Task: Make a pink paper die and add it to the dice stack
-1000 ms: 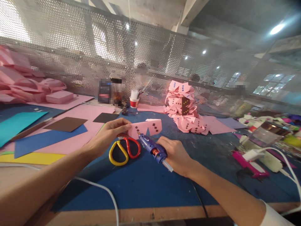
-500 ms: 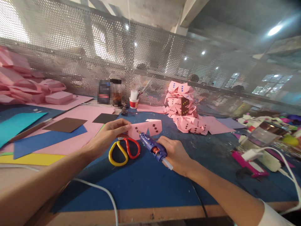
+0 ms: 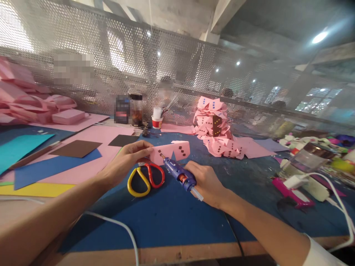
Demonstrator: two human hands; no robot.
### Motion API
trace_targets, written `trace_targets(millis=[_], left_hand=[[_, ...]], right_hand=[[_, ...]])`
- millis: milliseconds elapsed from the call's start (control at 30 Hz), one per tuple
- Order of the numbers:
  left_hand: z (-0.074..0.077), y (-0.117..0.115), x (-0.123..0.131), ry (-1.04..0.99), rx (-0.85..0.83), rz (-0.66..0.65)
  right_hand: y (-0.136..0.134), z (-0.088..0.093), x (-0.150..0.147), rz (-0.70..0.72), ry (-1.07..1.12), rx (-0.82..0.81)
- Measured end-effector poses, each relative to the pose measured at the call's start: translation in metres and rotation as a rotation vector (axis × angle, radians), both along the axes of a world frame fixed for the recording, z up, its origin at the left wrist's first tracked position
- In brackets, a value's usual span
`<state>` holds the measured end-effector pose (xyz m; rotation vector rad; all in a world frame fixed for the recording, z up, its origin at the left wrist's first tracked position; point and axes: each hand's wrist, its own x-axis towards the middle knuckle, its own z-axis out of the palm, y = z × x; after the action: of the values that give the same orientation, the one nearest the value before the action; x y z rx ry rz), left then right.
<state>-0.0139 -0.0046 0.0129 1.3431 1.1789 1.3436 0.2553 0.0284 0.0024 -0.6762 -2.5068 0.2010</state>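
Note:
My left hand (image 3: 136, 153) pinches the left end of a pink foam-like piece (image 3: 183, 150) with small dark squares and a notch in its lower edge. In my right hand (image 3: 203, 179) is a blue glue gun (image 3: 177, 171), a clear glue stick poking out of its back. The gun's nozzle touches or nearly touches the squares at the left of the pink piece; I cannot tell which. Scissors with one yellow and one red handle (image 3: 138, 183) lie on the blue mat (image 3: 166, 221) below my left hand, their blades mostly hidden.
A pile of dotted pink pieces (image 3: 212, 125) stands farther back. Coloured sheets (image 3: 58, 168) lie at left, near pink boxes (image 3: 68, 116). A paper cup (image 3: 156, 122) and jar (image 3: 137, 111) stand by the mesh screen (image 3: 177, 70). White cables (image 3: 124, 223) cross the front edge and right side.
The whole view has shifted slightly. Both hands, the pink piece and the glue gun keep almost the same position relative to each other.

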Motion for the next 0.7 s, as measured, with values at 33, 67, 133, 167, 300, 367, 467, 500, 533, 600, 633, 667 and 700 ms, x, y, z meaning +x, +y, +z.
trace_targets(millis=[33, 67, 133, 167, 300, 367, 467, 500, 533, 600, 633, 667, 700], left_hand=[[0.0, 0.0, 0.0, 0.0, 0.001, 0.004], [0.0, 0.001, -0.001, 0.003, 0.002, 0.01], [0.0, 0.001, -0.002, 0.011, 0.006, 0.021], [-0.001, 0.002, -0.003, 0.015, 0.008, 0.024], [-0.003, 0.005, -0.006, 0.018, 0.014, 0.026], [-0.005, 0.007, -0.008, 0.011, 0.019, 0.039], [-0.007, 0.011, -0.013, -0.002, 0.026, 0.107], [-0.008, 0.013, -0.015, -0.008, 0.029, 0.136], [-0.008, 0.014, -0.017, -0.014, 0.033, 0.165], [-0.008, 0.015, -0.02, -0.035, 0.039, 0.21], [-0.007, 0.016, -0.021, -0.049, 0.039, 0.225], [-0.007, 0.016, -0.022, -0.062, 0.035, 0.237], [-0.006, 0.017, -0.023, -0.072, 0.031, 0.246]], right_hand=[[0.0, 0.001, 0.0, 0.002, -0.001, 0.001], [-0.001, 0.001, 0.0, 0.002, -0.001, 0.002], [-0.002, 0.003, 0.0, 0.004, -0.001, -0.003], [-0.002, 0.004, 0.0, 0.005, -0.003, -0.006], [-0.003, 0.005, 0.0, 0.009, -0.006, -0.008], [-0.003, 0.004, 0.001, 0.009, 0.007, -0.006], [-0.001, 0.002, 0.002, 0.005, 0.057, -0.007], [0.0, 0.002, 0.002, -0.007, 0.085, -0.013], [0.001, 0.003, 0.003, -0.031, 0.12, -0.028], [0.003, 0.007, 0.004, -0.103, 0.203, -0.1], [0.005, 0.01, 0.005, -0.146, 0.242, -0.158], [0.007, 0.012, 0.005, -0.187, 0.28, -0.223], [0.009, 0.014, 0.006, -0.226, 0.315, -0.287]])
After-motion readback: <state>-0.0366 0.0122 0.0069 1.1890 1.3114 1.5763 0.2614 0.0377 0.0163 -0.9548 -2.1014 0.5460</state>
